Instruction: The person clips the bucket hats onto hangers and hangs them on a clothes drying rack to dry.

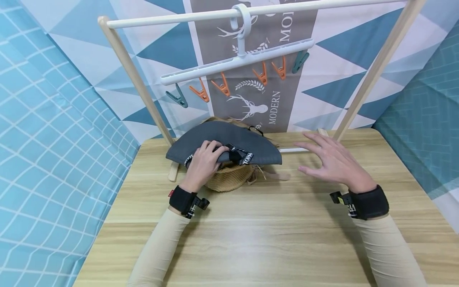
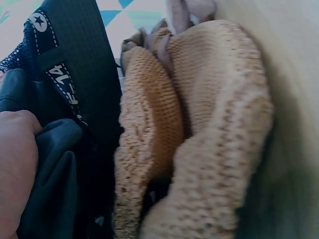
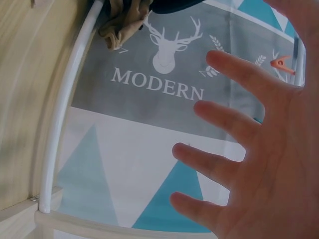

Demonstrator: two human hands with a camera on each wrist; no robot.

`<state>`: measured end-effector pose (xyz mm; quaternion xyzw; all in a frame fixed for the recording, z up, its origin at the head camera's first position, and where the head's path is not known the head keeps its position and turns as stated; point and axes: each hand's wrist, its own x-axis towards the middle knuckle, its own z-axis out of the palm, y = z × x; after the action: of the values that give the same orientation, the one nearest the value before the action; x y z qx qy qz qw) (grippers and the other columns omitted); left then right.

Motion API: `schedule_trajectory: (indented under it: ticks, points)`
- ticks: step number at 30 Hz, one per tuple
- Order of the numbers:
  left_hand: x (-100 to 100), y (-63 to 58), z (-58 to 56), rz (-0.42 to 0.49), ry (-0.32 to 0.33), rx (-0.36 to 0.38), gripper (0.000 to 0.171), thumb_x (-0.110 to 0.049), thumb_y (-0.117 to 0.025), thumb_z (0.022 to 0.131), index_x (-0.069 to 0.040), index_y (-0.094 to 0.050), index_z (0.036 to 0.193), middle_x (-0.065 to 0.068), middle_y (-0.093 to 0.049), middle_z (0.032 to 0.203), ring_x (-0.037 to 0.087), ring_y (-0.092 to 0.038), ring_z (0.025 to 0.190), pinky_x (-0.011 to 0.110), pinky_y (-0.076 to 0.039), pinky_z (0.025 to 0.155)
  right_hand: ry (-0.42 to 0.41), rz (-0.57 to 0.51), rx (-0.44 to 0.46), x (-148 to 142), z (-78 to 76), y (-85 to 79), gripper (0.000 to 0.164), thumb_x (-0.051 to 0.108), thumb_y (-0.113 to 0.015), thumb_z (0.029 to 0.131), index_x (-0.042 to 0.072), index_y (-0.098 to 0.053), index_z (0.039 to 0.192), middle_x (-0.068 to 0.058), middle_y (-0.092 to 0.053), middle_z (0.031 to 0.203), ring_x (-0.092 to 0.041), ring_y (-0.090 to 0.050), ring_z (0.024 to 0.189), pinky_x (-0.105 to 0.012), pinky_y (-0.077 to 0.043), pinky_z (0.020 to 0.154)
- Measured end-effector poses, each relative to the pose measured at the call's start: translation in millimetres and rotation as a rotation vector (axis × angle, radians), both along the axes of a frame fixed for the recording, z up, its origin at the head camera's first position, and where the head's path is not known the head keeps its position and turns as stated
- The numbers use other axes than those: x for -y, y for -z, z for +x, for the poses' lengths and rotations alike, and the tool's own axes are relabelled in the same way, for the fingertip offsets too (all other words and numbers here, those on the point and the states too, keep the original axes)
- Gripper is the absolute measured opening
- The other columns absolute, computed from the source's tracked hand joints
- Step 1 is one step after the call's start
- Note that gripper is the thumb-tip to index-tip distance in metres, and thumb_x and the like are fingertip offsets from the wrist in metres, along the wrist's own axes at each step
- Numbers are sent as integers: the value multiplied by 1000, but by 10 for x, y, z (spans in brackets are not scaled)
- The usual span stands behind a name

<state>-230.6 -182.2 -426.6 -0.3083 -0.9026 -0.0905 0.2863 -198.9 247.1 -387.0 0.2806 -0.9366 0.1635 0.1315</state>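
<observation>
My left hand point(image 1: 204, 163) grips the folded crown of a dark grey wide-brimmed hat point(image 1: 215, 135) with a black-and-white lettered strap. In the left wrist view, part of this hand point(image 2: 17, 169) lies against the bunched grey cloth. Below the grey hat sits a woven straw hat point(image 1: 229, 180), partly covered by it; the left wrist view shows the straw hat point(image 2: 219, 124) folded, with ribbon ties at its far end. My right hand point(image 1: 333, 161) is raised to the right of the hats, fingers spread, holding nothing; its palm point(image 3: 274, 149) shows in the right wrist view.
A rack with wooden posts point(image 1: 136, 79) and a white top rail point(image 1: 179, 18) stands over the hats. From the rail hangs a white hanger point(image 1: 238, 61) with several orange clips point(image 1: 223, 84) and teal clips point(image 1: 300, 60). A white lower bar point(image 1: 294, 150) runs near the wooden table's back edge.
</observation>
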Motion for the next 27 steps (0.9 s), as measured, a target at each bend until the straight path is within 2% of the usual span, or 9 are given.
schedule_trajectory:
  ticks: [1,5,8,12,18,23,27]
  points:
    - [-5,-63,30,13,3,11,36,-2,-77,100,-17,-75,132,12,-72,130,37,-66,120,56,-62,85,-1,-6,6,2,-6,-9,72,42,-86,92,20,-66,158,-22,-50,175,-63,-40,162,-83,-36,124]
    - [12,-193,57,75,2,11,35,1,-73,103,-15,-76,134,14,-71,132,38,-64,119,55,-61,93,-9,-25,4,13,-32,-36,73,40,-86,92,19,-65,158,-22,-49,176,-60,-40,163,-79,-32,130]
    - [20,-294,81,117,9,16,33,2,-69,106,-13,-76,134,16,-71,132,39,-64,120,54,-59,103,-16,-31,-7,28,-43,-57,74,39,-87,91,18,-65,159,-22,-50,175,-59,-43,161,-79,-34,128]
    - [23,-403,109,149,31,14,32,3,-64,108,-12,-76,134,16,-72,133,40,-63,122,54,-57,107,-21,-40,-20,68,-40,-100,77,39,-88,90,20,-63,160,-20,-50,175,-57,-46,158,-80,-40,123]
    - [33,-485,141,204,70,4,31,5,-65,107,-11,-77,131,17,-73,133,40,-63,121,55,-58,106,-48,-51,-25,146,-38,-173,80,41,-89,89,21,-62,162,-19,-50,175,-55,-50,156,-79,-40,122]
    - [34,-528,131,255,121,23,33,8,-61,108,-10,-76,132,15,-72,133,37,-62,122,53,-55,109,-72,-83,-49,151,-54,-202,91,38,-96,81,22,-60,163,-20,-49,176,-55,-49,155,-80,-46,114]
    - [1,-586,112,307,184,34,41,15,-56,103,-9,-76,131,15,-73,132,37,-61,121,52,-52,110,-118,-139,-51,182,-99,-232,103,33,-102,75,23,-56,166,-19,-46,178,-55,-43,162,-84,-43,116]
